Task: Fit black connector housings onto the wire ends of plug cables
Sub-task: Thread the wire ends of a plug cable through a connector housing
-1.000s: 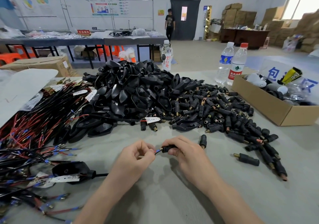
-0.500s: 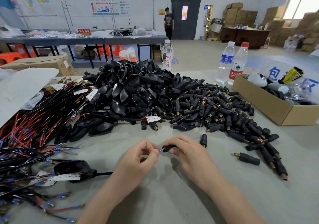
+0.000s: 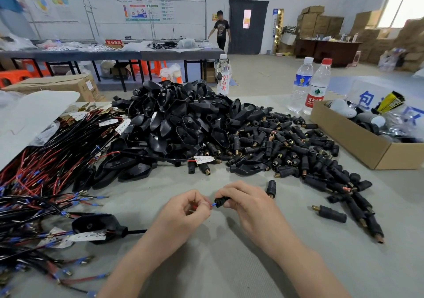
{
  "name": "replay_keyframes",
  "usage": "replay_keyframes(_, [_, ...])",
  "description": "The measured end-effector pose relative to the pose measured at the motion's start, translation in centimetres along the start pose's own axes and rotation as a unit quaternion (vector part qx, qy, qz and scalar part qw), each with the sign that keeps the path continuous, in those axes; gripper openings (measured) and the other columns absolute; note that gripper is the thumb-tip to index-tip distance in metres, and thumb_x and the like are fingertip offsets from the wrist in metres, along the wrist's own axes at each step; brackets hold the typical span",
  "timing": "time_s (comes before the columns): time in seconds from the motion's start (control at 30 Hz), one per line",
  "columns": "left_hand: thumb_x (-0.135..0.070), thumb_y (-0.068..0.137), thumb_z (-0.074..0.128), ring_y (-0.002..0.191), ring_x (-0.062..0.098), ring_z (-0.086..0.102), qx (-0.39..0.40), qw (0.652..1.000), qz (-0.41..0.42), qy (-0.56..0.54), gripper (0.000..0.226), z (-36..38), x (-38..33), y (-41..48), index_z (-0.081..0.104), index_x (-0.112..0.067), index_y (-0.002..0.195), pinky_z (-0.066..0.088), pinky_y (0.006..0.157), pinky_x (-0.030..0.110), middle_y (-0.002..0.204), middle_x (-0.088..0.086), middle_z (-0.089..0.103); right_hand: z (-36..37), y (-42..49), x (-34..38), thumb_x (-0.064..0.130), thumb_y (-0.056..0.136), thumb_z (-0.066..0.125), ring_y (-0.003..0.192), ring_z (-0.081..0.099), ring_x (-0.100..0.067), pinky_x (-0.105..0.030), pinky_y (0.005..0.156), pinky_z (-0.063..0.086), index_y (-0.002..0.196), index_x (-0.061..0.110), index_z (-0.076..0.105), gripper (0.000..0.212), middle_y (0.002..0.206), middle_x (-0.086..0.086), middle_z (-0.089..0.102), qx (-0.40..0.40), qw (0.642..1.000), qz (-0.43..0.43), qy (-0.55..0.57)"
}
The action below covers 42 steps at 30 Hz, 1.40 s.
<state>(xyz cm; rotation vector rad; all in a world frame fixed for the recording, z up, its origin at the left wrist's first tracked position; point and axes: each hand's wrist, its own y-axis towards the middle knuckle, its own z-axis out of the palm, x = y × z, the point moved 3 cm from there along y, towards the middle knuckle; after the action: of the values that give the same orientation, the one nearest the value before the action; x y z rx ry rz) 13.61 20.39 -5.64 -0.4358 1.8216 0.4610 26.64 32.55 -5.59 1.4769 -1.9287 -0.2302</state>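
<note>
My right hand [image 3: 246, 202] grips a small black connector housing [image 3: 220, 201] just above the grey table. My left hand [image 3: 185, 210] pinches the blue-and-red wire end [image 3: 213, 205] of a cable, whose tip meets the housing's open end. The cable runs left under my left wrist to a black plug shell [image 3: 98, 225] with a white tag. Loose black housings [image 3: 298, 153] with brass ends lie scattered ahead and to the right. A tall heap of black plug shells [image 3: 183, 118] rises behind them. Cables with red and blue wire ends [image 3: 41, 178] are piled at the left.
An open cardboard box [image 3: 358, 144] with odds and ends stands at the right. Two water bottles [image 3: 309, 86] and a third bottle [image 3: 223, 75] stand behind the heap. Single housings [image 3: 330, 214] lie near my right hand. A person [image 3: 220, 31] walks far back by the door.
Both hands stay at the same spot; the wire end has stayed at the housing's mouth while my fingers shifted slightly. The person in the background has stepped away from the door to the left.
</note>
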Motion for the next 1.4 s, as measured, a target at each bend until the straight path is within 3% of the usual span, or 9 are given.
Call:
replay_keyframes(0.23, [-0.033,0.079,0.058,0.074,0.018,0.056,0.005,1.000,0.006,0.003,0.020,0.4,0.0,-0.1,0.058,-0.013,0.075,0.043,0.073,0.036,0.088,0.002,0.070,0.0,0.0,0.0,0.008,0.090,0.063,0.097,0.051,0.005,-0.017,0.087,0.040,0.111,0.041,0.057,0.040,0.109,0.023,0.057,0.017,1.000,-0.005,-0.016])
replay_keyframes(0.4, [-0.052,0.074,0.057,0.074,0.025,0.056,-0.006,1.000,0.017,0.009,0.032,0.3,0.2,-0.1,0.060,-0.020,0.077,0.044,0.075,0.039,0.088,0.022,0.064,-0.1,0.0,0.0,0.006,0.094,0.058,0.092,0.059,-0.005,-0.029,0.082,0.050,0.110,0.029,0.066,0.030,0.108,0.017,0.060,0.027,0.998,0.020,0.059])
replay_keyframes(0.6, [-0.040,0.083,0.058,0.074,0.009,0.061,-0.007,1.000,-0.002,-0.009,0.020,0.3,-0.2,0.0,0.065,-0.022,0.081,0.048,0.078,0.036,0.078,0.006,0.071,-0.4,0.1,0.6,0.002,0.095,0.057,0.096,0.060,-0.007,-0.031,0.084,0.050,0.107,0.022,0.067,0.025,0.104,0.012,0.063,0.014,0.993,0.045,0.110])
replay_keyframes(0.77, [-0.054,0.078,0.053,0.067,0.025,0.054,-0.012,0.997,0.032,0.065,0.035,0.1,-0.5,-0.4,0.058,-0.020,0.084,0.044,0.066,0.042,0.074,0.016,0.059,0.0,0.0,1.4,0.008,0.097,0.057,0.100,0.057,-0.006,-0.030,0.086,0.048,0.108,0.028,0.063,0.024,0.104,0.017,0.060,0.035,0.992,0.049,0.108])
replay_keyframes(0.87, [-0.054,0.082,0.057,0.071,0.028,0.063,-0.024,0.997,0.029,0.071,0.029,0.1,-0.5,-0.5,0.059,-0.025,0.086,0.049,0.069,0.046,0.075,0.010,0.064,-0.1,0.1,1.3,0.009,0.098,0.056,0.099,0.057,-0.005,-0.029,0.086,0.048,0.109,0.027,0.063,0.022,0.105,0.017,0.059,0.038,0.992,0.058,0.102])
replay_keyframes(0.97, [-0.040,0.096,0.059,0.075,0.014,0.068,-0.016,0.999,0.018,0.029,0.014,0.2,-0.3,-0.5,0.060,-0.030,0.086,0.052,0.071,0.031,0.082,0.001,0.071,-0.3,0.0,1.2,0.009,0.098,0.056,0.099,0.057,-0.006,-0.029,0.086,0.048,0.111,0.026,0.064,0.023,0.106,0.015,0.060,0.049,0.993,0.067,0.084])
replay_keyframes(1.07, [-0.026,0.103,0.051,0.073,0.009,0.067,-0.011,1.000,0.011,-0.006,0.018,0.0,-0.4,-0.6,0.060,-0.014,0.093,0.052,0.067,0.020,0.082,0.001,0.072,-0.4,0.1,1.1,0.009,0.099,0.054,0.099,0.057,-0.007,-0.029,0.086,0.047,0.111,0.025,0.064,0.022,0.106,0.014,0.059,0.052,0.993,0.072,0.077])
replay_keyframes(1.27, [-0.017,0.099,0.058,0.069,0.012,0.067,-0.032,0.999,0.008,-0.004,0.012,0.7,-0.2,-0.3,0.062,-0.013,0.088,0.050,0.063,0.023,0.074,-0.001,0.069,-0.2,0.0,1.5,0.012,0.099,0.055,0.101,0.057,-0.005,-0.031,0.088,0.048,0.111,0.026,0.063,0.021,0.106,0.014,0.059,0.045,0.992,0.076,0.089])
replay_keyframes(1.4, [-0.026,0.099,0.058,0.071,0.014,0.068,-0.049,0.999,0.013,0.006,0.012,0.8,0.0,-0.3,0.062,-0.020,0.090,0.052,0.063,0.024,0.075,-0.001,0.070,-0.3,0.0,1.5,0.013,0.099,0.054,0.102,0.056,-0.005,-0.030,0.088,0.047,0.111,0.026,0.063,0.020,0.107,0.015,0.059,0.045,0.992,0.081,0.089])
